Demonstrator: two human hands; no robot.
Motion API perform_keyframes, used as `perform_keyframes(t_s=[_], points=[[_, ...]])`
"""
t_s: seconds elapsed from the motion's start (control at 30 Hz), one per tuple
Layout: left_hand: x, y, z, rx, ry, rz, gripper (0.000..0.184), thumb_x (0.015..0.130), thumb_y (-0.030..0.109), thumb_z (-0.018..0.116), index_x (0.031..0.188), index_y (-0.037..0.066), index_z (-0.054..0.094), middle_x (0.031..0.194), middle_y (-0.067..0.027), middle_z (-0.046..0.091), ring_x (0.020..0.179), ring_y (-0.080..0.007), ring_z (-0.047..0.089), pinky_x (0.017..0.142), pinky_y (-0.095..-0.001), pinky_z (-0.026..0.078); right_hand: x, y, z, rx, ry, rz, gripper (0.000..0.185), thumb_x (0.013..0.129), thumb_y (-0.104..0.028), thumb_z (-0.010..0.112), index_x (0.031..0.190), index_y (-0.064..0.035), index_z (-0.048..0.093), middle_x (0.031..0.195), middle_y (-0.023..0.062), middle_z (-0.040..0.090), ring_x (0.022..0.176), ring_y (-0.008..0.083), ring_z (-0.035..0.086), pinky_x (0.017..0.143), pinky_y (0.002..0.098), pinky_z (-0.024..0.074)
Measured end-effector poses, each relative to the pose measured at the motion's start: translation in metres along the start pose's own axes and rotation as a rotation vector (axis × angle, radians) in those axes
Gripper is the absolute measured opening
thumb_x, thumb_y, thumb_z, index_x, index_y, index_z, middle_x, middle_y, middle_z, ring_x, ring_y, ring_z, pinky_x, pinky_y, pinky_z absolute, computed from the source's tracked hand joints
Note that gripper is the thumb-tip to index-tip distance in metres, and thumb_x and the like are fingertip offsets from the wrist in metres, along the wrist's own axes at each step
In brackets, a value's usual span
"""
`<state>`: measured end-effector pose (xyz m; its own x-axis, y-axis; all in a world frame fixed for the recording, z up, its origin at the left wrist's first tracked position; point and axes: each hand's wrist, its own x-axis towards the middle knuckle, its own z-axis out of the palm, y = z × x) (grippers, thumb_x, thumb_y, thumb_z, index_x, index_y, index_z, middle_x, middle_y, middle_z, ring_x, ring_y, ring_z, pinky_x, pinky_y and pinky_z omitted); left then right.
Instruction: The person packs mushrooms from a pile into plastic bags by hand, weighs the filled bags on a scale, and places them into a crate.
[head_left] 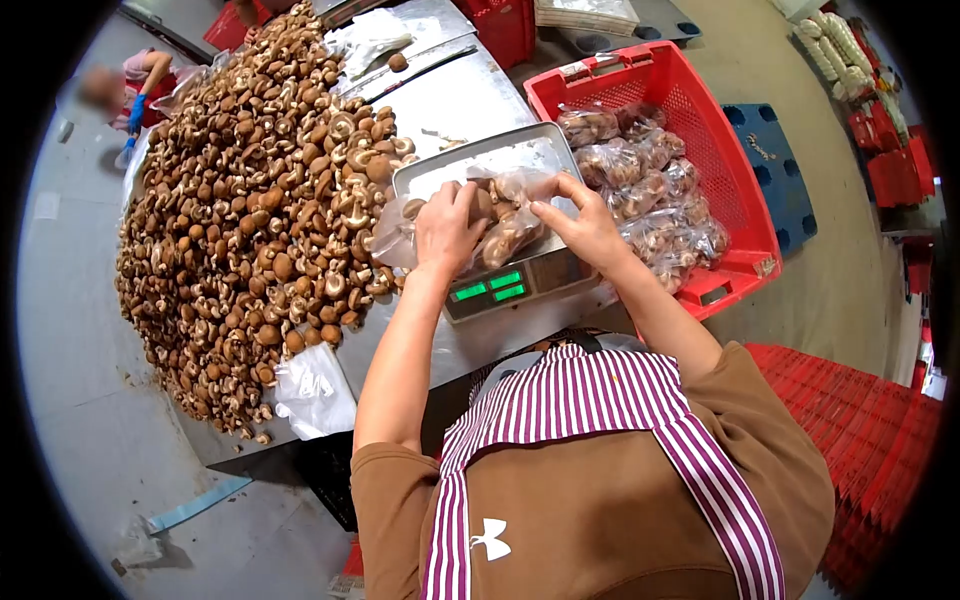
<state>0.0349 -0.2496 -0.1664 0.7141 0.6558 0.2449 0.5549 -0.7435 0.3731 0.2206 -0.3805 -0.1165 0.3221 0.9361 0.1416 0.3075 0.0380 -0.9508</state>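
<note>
A clear plastic bag of mushrooms (508, 236) lies on the metal tray of a scale (545, 272) with lit green displays. My left hand (447, 228) rests on the bag's left part, its fingers bent over the mushrooms; whether they grip anything is hidden. At the bag's right side, my right hand (582, 218) pinches the plastic between thumb and fingers. Left of the scale spreads a large heap of loose brown mushrooms (250, 220). To the right, a red crate (737, 180) holds several filled clear bags (640, 170).
Empty plastic bags (315, 390) lie at the table's near edge. Behind the scale are more plastic (370, 40) and a metal tray. A blue pallet (775, 170) and stacked red crates (850, 430) stand at right. Another person (145, 90) is at the far left.
</note>
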Motion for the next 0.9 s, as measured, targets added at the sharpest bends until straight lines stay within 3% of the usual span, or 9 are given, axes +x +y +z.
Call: perform_keyframes(t_s=[0.23, 0.33, 0.4, 0.5, 0.63, 0.7, 0.8, 0.87, 0.9], points=[[-0.009, 0.008, -0.06, -0.355, 0.474, -0.034, 0.057, 0.073, 0.011, 0.079, 0.126, 0.014, 0.058, 0.103, -0.0048, 0.058, 0.09, -0.0196, 0.06, 0.078, -0.0332, 0.056, -0.004, -0.002, -0.015, 0.041, -0.032, 0.013, 0.028, 0.09, -0.019, 0.068, 0.109, 0.0001, 0.065, 0.105, 0.0081, 0.066, 0.105, 0.0179, 0.061, 0.097, 0.0307, 0.0446], [-0.01, -0.002, -0.131, -0.732, 0.658, -0.505, 0.045, 0.089, 0.028, 0.072, 0.129, 0.015, 0.054, 0.107, -0.006, 0.059, 0.087, -0.0152, 0.061, 0.065, -0.0254, 0.056, -0.005, 0.002, -0.023, 0.067, -0.038, 0.041, 0.028, 0.091, -0.02, 0.067, 0.11, -0.0003, 0.065, 0.108, 0.0079, 0.066, 0.108, 0.0184, 0.06, 0.098, 0.0316, 0.0441], [-0.017, -0.061, -0.143, -0.597, 0.769, -0.67, 0.08, 0.088, 0.051, 0.069, 0.147, 0.009, 0.036, 0.137, -0.0211, 0.044, 0.116, -0.0285, 0.055, 0.087, -0.0407, 0.055, -0.007, -0.002, -0.026, 0.051, -0.066, 0.063, 0.028, 0.092, -0.02, 0.066, 0.111, -0.0003, 0.065, 0.11, 0.0084, 0.065, 0.11, 0.0188, 0.06, 0.099, 0.032, 0.0438], [-0.032, -0.088, -0.148, -0.111, 0.782, -0.654, 0.09, 0.087, 0.058, 0.065, 0.15, 0.004, 0.03, 0.147, -0.024, 0.033, 0.125, -0.0368, 0.049, 0.099, -0.0468, 0.048, -0.009, 0.001, -0.026, 0.067, -0.051, 0.057, 0.033, 0.09, -0.023, 0.067, 0.113, 0.0, 0.064, 0.11, 0.0093, 0.065, 0.11, 0.019, 0.06, 0.098, 0.0324, 0.0439], [-0.061, -0.031, -0.13, -0.482, 0.508, -0.641, 0.082, 0.085, 0.058, 0.068, 0.14, 0.002, 0.045, 0.127, -0.017, 0.054, 0.122, -0.0294, 0.05, 0.102, -0.0435, 0.045, -0.008, -0.008, -0.025, 0.013, -0.064, 0.054, 0.036, 0.088, -0.026, 0.069, 0.113, 0.0002, 0.064, 0.111, 0.0095, 0.065, 0.109, 0.0191, 0.06, 0.098, 0.0325, 0.0441], [-0.068, -0.014, -0.113, -0.546, 0.429, -0.689, 0.065, 0.082, 0.051, 0.074, 0.123, 0.004, 0.058, 0.106, -0.0085, 0.057, 0.099, -0.0207, 0.057, 0.088, -0.036, 0.049, -0.006, -0.015, -0.022, -0.043, -0.061, 0.014, 0.038, 0.085, -0.027, 0.072, 0.111, 0.0001, 0.064, 0.108, 0.0112, 0.065, 0.106, 0.0213, 0.062, 0.095, 0.0338, 0.0461], [-0.061, 0.01, -0.094, -0.171, 0.281, -0.616, 0.052, 0.078, 0.047, 0.079, 0.102, 0.003, 0.063, 0.096, -0.0079, 0.061, 0.088, -0.0195, 0.059, 0.073, -0.0355, 0.051, 0.006, -0.033, -0.012, -0.246, -0.047, -0.177, 0.037, 0.081, -0.028, 0.076, 0.102, 0.0001, 0.065, 0.098, 0.0134, 0.065, 0.094, 0.0266, 0.064, 0.086, 0.037, 0.049], [-0.05, 0.008, -0.075, 0.136, 0.366, -0.374, 0.049, 0.076, 0.046, 0.08, 0.092, 0.003, 0.064, 0.094, -0.0096, 0.06, 0.082, -0.0226, 0.06, 0.067, -0.0374, 0.049, 0.016, -0.033, 0.001, -0.381, -0.029, -0.277, 0.035, 0.08, -0.029, 0.077, 0.096, 0.0001, 0.065, 0.093, 0.0142, 0.065, 0.089, 0.0294, 0.063, 0.082, 0.0388, 0.0491], [-0.043, 0.007, -0.069, 0.177, 0.364, -0.344, 0.036, 0.081, 0.034, 0.077, 0.091, 0.003, 0.064, 0.091, -0.0115, 0.062, 0.076, -0.0269, 0.058, 0.067, -0.0382, 0.048, 0.022, -0.031, 0.008, -0.523, -0.008, -0.368, 0.035, 0.078, -0.03, 0.078, 0.09, 0.0, 0.065, 0.087, 0.0151, 0.064, 0.083, 0.0322, 0.062, 0.077, 0.0407, 0.0491]])
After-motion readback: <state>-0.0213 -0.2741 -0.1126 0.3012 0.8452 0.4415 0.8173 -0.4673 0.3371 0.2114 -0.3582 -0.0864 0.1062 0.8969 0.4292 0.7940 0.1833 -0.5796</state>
